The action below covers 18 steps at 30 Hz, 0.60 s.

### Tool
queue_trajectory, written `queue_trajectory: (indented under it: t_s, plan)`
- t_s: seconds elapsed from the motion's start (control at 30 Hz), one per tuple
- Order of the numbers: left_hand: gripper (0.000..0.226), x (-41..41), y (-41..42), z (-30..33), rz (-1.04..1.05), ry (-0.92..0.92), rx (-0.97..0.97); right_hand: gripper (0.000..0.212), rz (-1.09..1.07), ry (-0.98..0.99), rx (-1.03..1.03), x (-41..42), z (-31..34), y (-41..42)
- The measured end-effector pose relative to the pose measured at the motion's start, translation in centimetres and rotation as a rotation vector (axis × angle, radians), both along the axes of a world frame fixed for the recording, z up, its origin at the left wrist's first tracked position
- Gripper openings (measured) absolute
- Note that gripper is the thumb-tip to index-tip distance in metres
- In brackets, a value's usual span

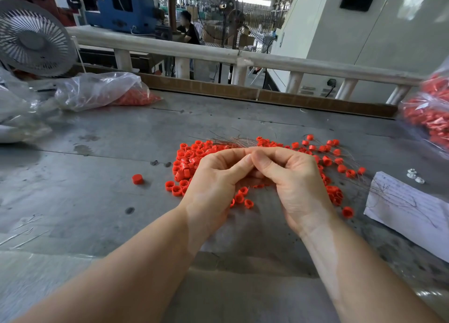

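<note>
Plenty left I reckon: left hand (218,174) and right hand (289,177) curled fingertip-to-fingertip, can't tell what they're pinching, above a big loose pile of red caps (187,157) and wires (233,141) mid-worktop (97,177).

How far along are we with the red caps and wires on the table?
Done: a few caps to the right seem to trail wires, though that's hard to confirm. In hand: the left hand and right hand meet fingertip to fingertip; what they pinch is hidden. Remaining: the dense heap of loose caps and the wire bundle.
</note>
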<state>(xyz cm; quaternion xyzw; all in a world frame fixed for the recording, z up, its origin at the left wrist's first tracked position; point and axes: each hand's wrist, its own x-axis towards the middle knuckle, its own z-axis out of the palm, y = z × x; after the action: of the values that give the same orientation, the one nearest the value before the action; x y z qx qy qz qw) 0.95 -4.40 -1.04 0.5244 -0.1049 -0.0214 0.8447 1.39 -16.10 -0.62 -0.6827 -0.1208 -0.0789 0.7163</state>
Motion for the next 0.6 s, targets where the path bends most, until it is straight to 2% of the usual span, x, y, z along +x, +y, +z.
queue_trajectory:
  t_s: [0.17, 0.33, 0.47, 0.6]
  plan:
    - [0.014, -0.04, 0.03, 0.03, 0.016, 0.015, 0.018, 0.021, 0.009, 0.032, 0.066, -0.08, 0.13, 0.03]
    - [0.027, -0.04, -0.02, 0.13, 0.001, 0.023, -0.043, 0.029, 0.066, 0.058, 0.087, -0.22, 0.39, 0.15]
    - [0.026, 0.05, 0.08, 0.12, 0.002, 0.036, -0.084, 0.040, 0.094, 0.074, 0.045, -0.10, 0.55, -0.01]
    - [0.028, -0.02, 0.09, -0.03, 0.054, -0.010, -0.014, 0.035, 0.137, 0.087, 0.080, -0.08, 0.61, -0.05]
